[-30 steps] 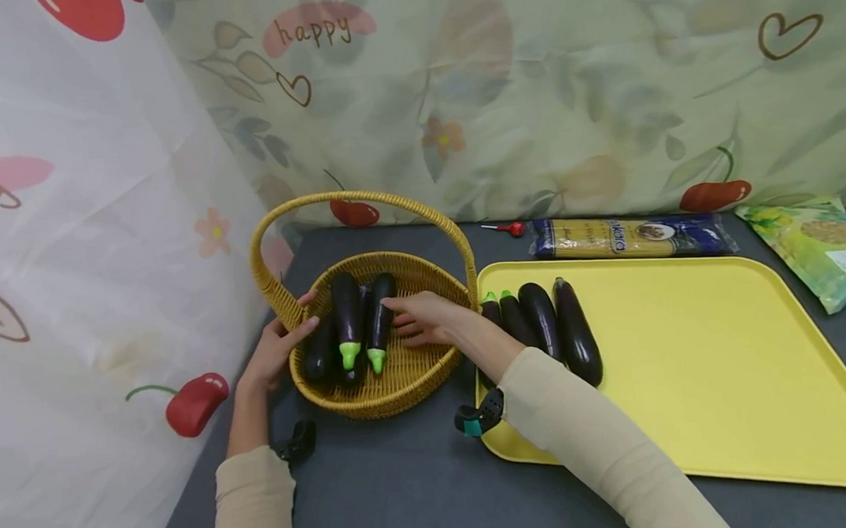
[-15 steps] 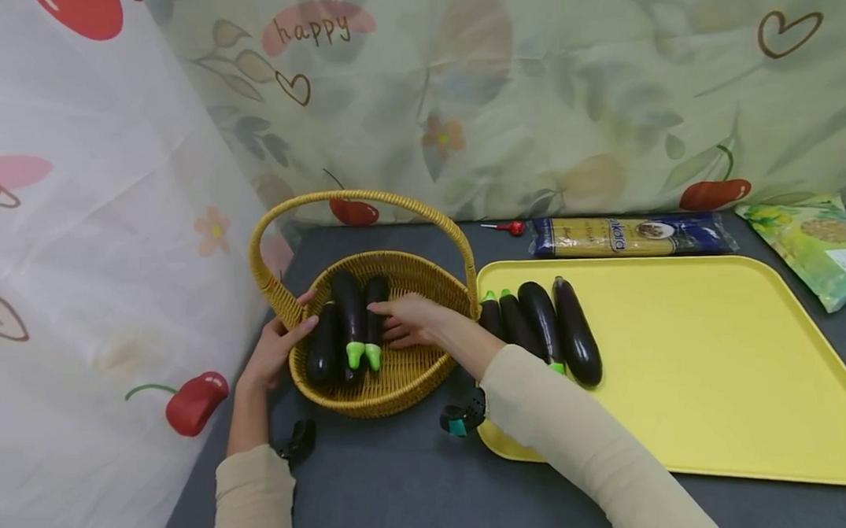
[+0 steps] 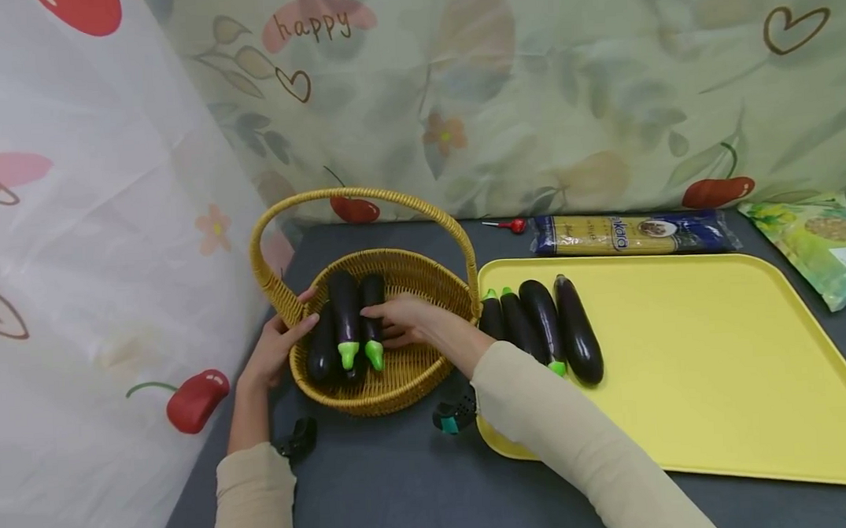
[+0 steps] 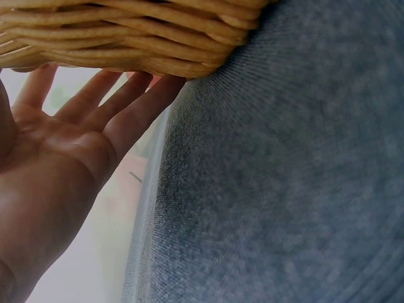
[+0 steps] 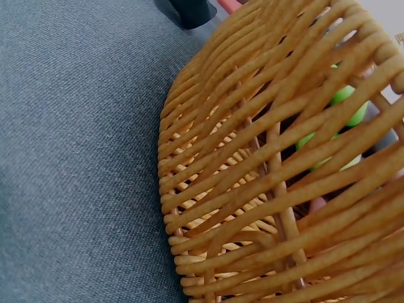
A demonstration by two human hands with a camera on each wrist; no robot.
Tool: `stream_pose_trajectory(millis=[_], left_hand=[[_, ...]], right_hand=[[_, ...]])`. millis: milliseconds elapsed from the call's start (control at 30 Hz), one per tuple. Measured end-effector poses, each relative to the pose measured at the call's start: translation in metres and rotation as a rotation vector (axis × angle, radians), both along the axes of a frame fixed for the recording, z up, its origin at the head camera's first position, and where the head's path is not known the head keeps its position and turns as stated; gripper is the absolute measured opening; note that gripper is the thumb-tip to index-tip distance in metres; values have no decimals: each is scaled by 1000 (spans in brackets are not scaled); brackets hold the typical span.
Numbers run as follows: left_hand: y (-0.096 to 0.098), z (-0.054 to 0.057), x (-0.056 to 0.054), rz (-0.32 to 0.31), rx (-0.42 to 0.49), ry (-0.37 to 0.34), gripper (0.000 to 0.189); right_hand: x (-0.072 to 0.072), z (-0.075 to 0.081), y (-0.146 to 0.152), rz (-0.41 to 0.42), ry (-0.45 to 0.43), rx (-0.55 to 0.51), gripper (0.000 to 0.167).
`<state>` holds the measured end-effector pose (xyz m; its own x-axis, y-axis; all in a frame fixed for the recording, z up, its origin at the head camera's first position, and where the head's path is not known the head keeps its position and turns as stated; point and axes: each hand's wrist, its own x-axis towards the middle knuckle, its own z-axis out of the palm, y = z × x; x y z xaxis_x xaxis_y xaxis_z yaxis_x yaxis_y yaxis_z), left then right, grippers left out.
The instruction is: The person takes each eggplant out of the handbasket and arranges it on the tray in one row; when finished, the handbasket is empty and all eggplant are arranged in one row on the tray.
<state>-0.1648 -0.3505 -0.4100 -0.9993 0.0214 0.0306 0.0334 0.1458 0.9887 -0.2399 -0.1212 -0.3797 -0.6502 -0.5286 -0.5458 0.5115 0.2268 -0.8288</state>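
A yellow wicker basket with a tall arched handle holds several dark eggplants with green stem ends. My left hand grips its left side, thumb over the rim; in the left wrist view the fingers reach up along the outside of the weave. Inside the basket, my right hand holds the right-hand eggplant, thumb lying across it and fingers at its right side, partly hidden. Another eggplant lies just left of it. In the right wrist view, the basket's wall covers the hand.
A yellow tray lies to the right, with several eggplants at its left end under the right forearm. Behind it are a spaghetti pack, a small red-headed item and a green bag. Patterned curtains stand at back and left.
My right hand has moved left inside the basket, its thumb now across the right-hand eggplant. That eggplant and its neighbour have shifted slightly. The left hand keeps its place on the rim.
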Motion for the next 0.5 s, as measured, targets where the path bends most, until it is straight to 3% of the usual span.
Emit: stream_pose_trajectory(millis=[200,500], left_hand=[[-2,-2,0,-1,-7,3,57],[-2,-1,-1,-1,-24,-4,56]], right_hand=[[1,-3,-2,31,11,-19,69],[1,-1,14,51,20,-110,54]])
